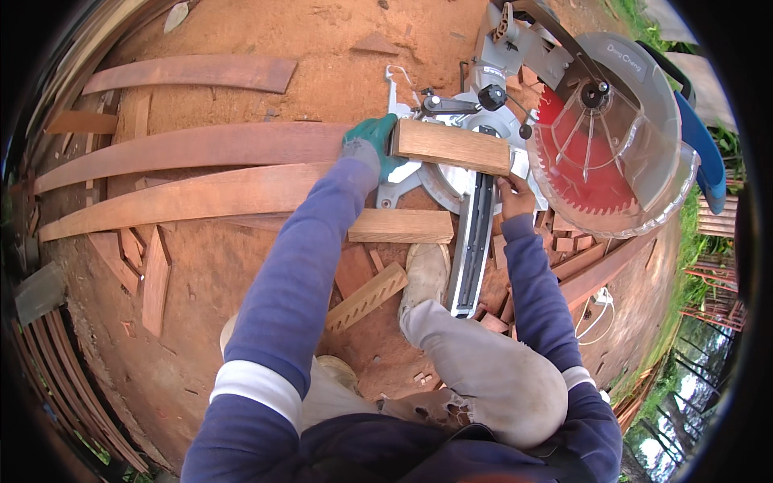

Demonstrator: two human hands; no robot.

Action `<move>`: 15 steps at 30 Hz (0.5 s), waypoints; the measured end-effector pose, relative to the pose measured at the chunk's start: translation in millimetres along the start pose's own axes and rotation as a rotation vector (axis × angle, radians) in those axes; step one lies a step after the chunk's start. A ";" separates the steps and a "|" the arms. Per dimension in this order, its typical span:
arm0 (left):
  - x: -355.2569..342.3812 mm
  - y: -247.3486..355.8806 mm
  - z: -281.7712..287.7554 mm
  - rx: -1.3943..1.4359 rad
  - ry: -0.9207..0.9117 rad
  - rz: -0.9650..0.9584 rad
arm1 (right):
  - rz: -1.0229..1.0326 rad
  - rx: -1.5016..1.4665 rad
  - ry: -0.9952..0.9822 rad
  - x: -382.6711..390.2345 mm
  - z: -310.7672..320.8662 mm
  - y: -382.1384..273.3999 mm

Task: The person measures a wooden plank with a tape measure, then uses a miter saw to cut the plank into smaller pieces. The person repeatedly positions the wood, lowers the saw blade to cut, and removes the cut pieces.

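Note:
A short light-brown wooden block [452, 146] lies across the bed of a mitre saw [435, 187]. My left hand [373, 148], in a green and grey glove, is closed around the block's left end; part of its fingers is hidden behind the wood. At the block's right near corner, my bare right hand [516, 196] pinches the edge with its fingertips. Just right of that hand stands the raised saw head, its red toothed blade [584, 153] showing through a clear guard [656, 173].
Long curved planks [193, 153] stretch left from the saw. A second wooden block [400, 226] and a slotted piece [367, 298] lie nearer my feet. Offcuts [570, 241] are piled under the blade side, beside a white cord [600, 310]. My shoe [427, 270] is close to the saw's extended arm.

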State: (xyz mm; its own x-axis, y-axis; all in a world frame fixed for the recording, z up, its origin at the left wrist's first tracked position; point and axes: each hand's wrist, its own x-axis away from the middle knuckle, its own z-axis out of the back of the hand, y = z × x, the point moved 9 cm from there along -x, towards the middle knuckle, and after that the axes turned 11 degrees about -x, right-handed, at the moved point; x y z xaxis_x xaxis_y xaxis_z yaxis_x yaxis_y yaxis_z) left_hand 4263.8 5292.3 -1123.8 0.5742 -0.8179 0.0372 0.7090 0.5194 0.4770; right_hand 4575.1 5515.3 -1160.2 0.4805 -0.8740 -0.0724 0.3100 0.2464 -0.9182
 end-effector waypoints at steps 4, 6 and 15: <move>-0.5 -1.6 2.4 0.049 0.010 0.012 | -0.155 -0.140 0.078 5.4 -10.5 -12.3; -0.9 -4.1 -2.3 0.116 -0.065 0.036 | -0.168 -0.178 0.088 8.1 -13.8 -18.0; 0.0 -2.8 1.2 0.092 -0.058 0.028 | -0.091 -0.045 0.019 2.8 -7.8 -4.8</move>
State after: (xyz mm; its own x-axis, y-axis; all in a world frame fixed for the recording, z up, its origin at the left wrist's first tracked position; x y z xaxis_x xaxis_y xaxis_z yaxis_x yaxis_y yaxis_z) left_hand 4261.3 5290.5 -1124.1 0.5667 -0.8177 0.1008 0.6508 0.5193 0.5539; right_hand 4568.5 5508.4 -1159.0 0.4365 -0.8997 0.0049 0.3145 0.1475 -0.9377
